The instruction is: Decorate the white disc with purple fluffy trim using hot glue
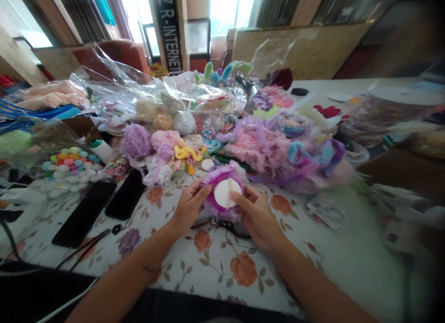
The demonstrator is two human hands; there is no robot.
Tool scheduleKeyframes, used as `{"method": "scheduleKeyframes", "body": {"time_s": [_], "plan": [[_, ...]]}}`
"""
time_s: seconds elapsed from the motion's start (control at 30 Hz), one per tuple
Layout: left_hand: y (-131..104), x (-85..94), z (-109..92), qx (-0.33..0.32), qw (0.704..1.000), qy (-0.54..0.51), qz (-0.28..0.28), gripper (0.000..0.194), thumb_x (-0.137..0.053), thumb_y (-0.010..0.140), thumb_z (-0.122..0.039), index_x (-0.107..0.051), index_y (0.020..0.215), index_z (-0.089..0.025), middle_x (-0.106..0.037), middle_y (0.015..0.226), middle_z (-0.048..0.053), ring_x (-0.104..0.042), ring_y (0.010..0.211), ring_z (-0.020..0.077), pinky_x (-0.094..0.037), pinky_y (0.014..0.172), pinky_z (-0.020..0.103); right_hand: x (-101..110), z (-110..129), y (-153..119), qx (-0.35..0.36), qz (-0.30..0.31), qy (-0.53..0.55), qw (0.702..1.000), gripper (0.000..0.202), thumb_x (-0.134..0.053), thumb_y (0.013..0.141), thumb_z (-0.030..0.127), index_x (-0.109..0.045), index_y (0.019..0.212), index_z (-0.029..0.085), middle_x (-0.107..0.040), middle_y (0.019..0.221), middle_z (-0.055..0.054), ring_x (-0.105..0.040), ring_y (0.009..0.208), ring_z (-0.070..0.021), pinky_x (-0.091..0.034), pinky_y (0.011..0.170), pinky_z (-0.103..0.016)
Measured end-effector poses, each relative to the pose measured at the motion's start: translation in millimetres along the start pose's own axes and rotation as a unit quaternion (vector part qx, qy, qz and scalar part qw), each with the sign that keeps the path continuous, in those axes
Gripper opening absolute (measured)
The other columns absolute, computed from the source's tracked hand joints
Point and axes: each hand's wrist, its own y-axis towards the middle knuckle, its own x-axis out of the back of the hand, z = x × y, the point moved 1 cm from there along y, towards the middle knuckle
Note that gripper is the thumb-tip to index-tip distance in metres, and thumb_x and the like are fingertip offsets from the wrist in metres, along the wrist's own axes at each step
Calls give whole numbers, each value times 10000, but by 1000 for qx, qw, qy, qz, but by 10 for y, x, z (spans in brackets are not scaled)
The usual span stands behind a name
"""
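Observation:
Between my two hands is a fluffy purple ruffle (217, 208) with a round white disc (222, 193) at its centre. A pale strip runs down the disc. My left hand (190, 203) grips the ruffle's left edge, thumb on top. On the other side my right hand (259, 214) pinches the right edge, with its thumb or a finger pressed onto the disc. Dark-handled scissors (229, 228) lie on the cloth just beneath the ruffle, partly covered by it and by my right hand. Behind it sits a small white disc (207, 164).
Two black phones (85, 214) (125, 194) lie to the left, near bagged pompoms (71, 165). Pink and purple tulle (260, 144), yellow trim (187, 151) and clear plastic bags (121, 89) pile up across the back. A flowered tablecloth (208, 276) covers the table. At right stands a cardboard box (392, 167).

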Motion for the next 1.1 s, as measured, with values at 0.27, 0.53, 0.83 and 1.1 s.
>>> {"method": "scheduleKeyframes", "body": {"time_s": [0.27, 0.53, 0.83, 1.1], "plan": [[-20, 1, -125, -29, 998, 48, -10, 352, -698, 781, -503, -671, 850, -159, -536, 625, -37, -422, 502, 58, -351, 455, 166, 22, -8, 3, 13, 21, -32, 999, 310, -874, 638, 304, -739, 895, 195, -750, 831, -22, -666, 698, -134, -538, 667, -233], [-6, 17, -73, 40, 998, -56, 10, 309, -746, 755, -451, -657, 837, -167, -554, 580, -55, -399, 410, 23, -354, 406, 141, 23, -5, -16, 2, 25, -31, 999, 326, -876, 636, 304, -730, 903, 186, -754, 831, -27, -665, 700, -138, -528, 678, -240], [27, -1, 9, 28, 995, -95, 4, 493, -525, 861, -632, -654, 1030, -188, -691, 908, 62, -652, 810, 177, -532, 691, 273, -11, 29, 13, -8, -12, -12, 1000, 344, -875, 619, 309, -741, 908, 178, -747, 819, -24, -626, 630, -118, -498, 566, -214], [-76, 36, -102, -277, 932, 231, -26, 323, -645, 874, -331, -612, 1184, -250, -536, 1306, 93, -485, 1250, 246, -437, 995, 348, -1, 63, 34, -10, -21, 15, 1000, 339, -857, 631, 295, -720, 917, 173, -747, 800, -12, -615, 590, -103, -460, 503, -199]]}}
